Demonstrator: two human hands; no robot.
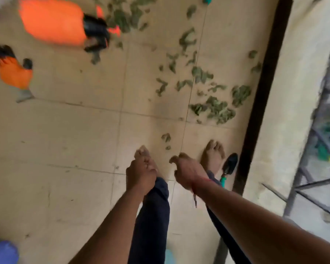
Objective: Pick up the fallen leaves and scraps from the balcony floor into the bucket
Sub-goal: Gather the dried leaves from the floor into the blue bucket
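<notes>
Green leaves and scraps (pixel 214 108) lie strewn over beige floor tiles (pixel 74 141) ahead of bare feet (pixel 213 159); left hand (pixel 140 175) grips trouser leg (pixel 156 206), probably hitching it to crouch; right hand (pixel 187 173) hangs loosely curled, empty; orange blur (pixel 51 20) beyond, possibly bucket.

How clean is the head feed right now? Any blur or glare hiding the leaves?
Head view: motion blur smears the orange glove and softens the leaves, though the clumps are readable; head view: flat, even light, no glare on the floor tiles; head view: everything beyond the dark strip at right is blurred too.
</notes>
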